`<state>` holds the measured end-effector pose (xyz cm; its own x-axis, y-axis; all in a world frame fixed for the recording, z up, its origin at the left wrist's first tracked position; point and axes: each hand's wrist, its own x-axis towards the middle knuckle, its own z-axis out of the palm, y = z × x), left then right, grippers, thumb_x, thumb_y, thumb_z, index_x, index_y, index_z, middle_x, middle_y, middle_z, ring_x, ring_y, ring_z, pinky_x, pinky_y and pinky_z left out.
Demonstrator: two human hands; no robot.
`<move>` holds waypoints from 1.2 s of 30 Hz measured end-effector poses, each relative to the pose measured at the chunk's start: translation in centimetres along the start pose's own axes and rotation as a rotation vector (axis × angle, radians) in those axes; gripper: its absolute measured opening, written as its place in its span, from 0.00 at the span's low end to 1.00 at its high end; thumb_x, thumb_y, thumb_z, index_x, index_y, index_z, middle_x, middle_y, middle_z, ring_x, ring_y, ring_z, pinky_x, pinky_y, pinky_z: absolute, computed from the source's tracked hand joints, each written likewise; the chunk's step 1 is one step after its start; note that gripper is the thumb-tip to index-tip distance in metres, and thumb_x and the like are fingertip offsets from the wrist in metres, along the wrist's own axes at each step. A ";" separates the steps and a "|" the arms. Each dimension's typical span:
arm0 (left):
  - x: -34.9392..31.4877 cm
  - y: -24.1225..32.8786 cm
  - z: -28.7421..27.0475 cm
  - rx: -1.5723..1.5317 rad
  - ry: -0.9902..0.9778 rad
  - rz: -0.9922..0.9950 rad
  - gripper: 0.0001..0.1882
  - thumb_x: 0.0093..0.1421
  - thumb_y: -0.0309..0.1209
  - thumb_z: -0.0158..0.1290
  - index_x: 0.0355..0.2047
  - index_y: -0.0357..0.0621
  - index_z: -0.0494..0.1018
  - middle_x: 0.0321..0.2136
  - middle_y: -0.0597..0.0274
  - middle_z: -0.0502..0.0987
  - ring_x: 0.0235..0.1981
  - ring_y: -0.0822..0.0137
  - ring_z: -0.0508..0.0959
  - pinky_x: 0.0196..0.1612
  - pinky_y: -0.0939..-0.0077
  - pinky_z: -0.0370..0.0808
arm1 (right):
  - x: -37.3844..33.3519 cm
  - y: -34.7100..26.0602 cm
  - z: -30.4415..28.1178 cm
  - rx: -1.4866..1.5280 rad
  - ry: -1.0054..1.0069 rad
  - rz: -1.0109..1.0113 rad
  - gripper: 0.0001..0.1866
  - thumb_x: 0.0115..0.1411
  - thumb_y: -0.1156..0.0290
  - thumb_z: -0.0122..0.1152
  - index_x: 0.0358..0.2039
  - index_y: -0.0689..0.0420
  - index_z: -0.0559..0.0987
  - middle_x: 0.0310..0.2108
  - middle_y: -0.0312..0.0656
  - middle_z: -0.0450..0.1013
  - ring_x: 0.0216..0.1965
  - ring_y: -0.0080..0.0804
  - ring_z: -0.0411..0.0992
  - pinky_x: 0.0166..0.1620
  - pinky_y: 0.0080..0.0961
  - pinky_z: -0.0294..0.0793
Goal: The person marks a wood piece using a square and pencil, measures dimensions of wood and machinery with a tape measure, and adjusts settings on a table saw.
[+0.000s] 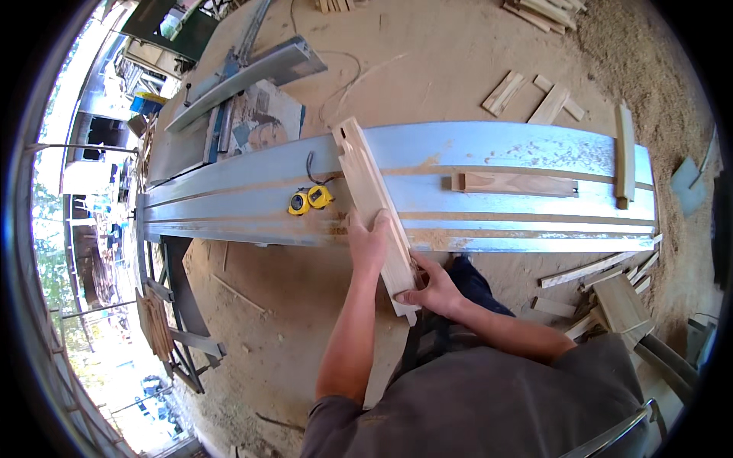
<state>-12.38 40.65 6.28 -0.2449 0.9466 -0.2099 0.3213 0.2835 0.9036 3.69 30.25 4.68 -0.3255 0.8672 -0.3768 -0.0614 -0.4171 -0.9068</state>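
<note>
Both hands grip a long pale plank (372, 202) that lies aslant across the grey metal bench (496, 145), its near end overhanging the front edge. The left hand (368, 246) rests on the plank's left edge, fingers wrapped over it; the right hand (434, 290) clamps the near end, fingers curled round its side. A yellow tape measure (309, 200) sits just left of the plank, and a shorter board (513, 184) lies to its right
</note>
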 end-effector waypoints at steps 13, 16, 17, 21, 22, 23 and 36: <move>0.1 0.3 1.2 0.025 0.210 0.171 0.43 0.53 0.28 0.64 0.67 0.25 0.59 0.53 0.37 0.77 0.53 0.49 0.81 0.54 0.62 0.77 | 2.1 -3.6 0.8 -0.703 -0.080 -0.162 0.63 0.46 0.59 0.77 0.73 0.67 0.46 0.71 0.66 0.50 0.72 0.64 0.50 0.74 0.48 0.50; 0.3 0.9 1.0 -0.032 0.213 0.157 0.44 0.54 0.29 0.64 0.67 0.25 0.58 0.52 0.38 0.78 0.50 0.54 0.82 0.50 0.65 0.79 | 2.6 -3.4 1.9 -0.662 -0.049 -0.155 0.66 0.45 0.62 0.78 0.73 0.68 0.42 0.71 0.66 0.48 0.73 0.64 0.48 0.74 0.48 0.48; 0.2 0.7 0.9 -0.045 0.218 0.158 0.44 0.54 0.29 0.64 0.67 0.25 0.57 0.51 0.39 0.79 0.48 0.57 0.83 0.48 0.67 0.80 | 2.8 -3.2 2.2 -0.657 -0.029 -0.161 0.65 0.46 0.63 0.77 0.74 0.67 0.42 0.71 0.66 0.48 0.73 0.64 0.48 0.74 0.47 0.49; 0.9 0.5 0.7 -0.014 0.252 0.134 0.48 0.53 0.31 0.65 0.69 0.25 0.53 0.51 0.37 0.79 0.48 0.48 0.83 0.50 0.62 0.79 | 5.3 -2.6 3.9 -0.322 0.026 -0.262 0.63 0.46 0.69 0.74 0.74 0.65 0.41 0.71 0.62 0.50 0.74 0.56 0.49 0.74 0.43 0.51; 1.2 0.1 0.5 -0.024 0.235 0.103 0.49 0.53 0.31 0.65 0.70 0.25 0.52 0.54 0.35 0.76 0.52 0.47 0.80 0.54 0.61 0.78 | 5.9 -2.9 4.5 -0.280 0.027 -0.270 0.63 0.46 0.71 0.73 0.75 0.64 0.41 0.71 0.60 0.51 0.74 0.54 0.50 0.73 0.42 0.51; 1.4 -0.1 0.4 0.001 0.244 0.137 0.49 0.53 0.31 0.65 0.70 0.25 0.52 0.55 0.34 0.74 0.54 0.46 0.79 0.56 0.61 0.76 | 6.4 -3.2 5.1 -0.237 0.025 -0.276 0.62 0.47 0.73 0.73 0.75 0.64 0.41 0.71 0.59 0.51 0.73 0.52 0.50 0.73 0.41 0.52; 0.3 3.6 -1.2 0.073 0.083 -0.031 0.48 0.54 0.30 0.59 0.72 0.28 0.50 0.68 0.32 0.61 0.69 0.45 0.65 0.72 0.63 0.59 | 4.9 0.5 4.7 -0.242 0.108 -0.406 0.54 0.51 0.69 0.71 0.73 0.64 0.50 0.70 0.58 0.57 0.73 0.47 0.53 0.74 0.40 0.51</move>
<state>-12.38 41.82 9.92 -0.3297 0.9221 -0.2027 0.3774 0.3255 0.8669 -2.35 33.08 3.29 -0.2198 0.9755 0.0109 0.0624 0.0252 -0.9977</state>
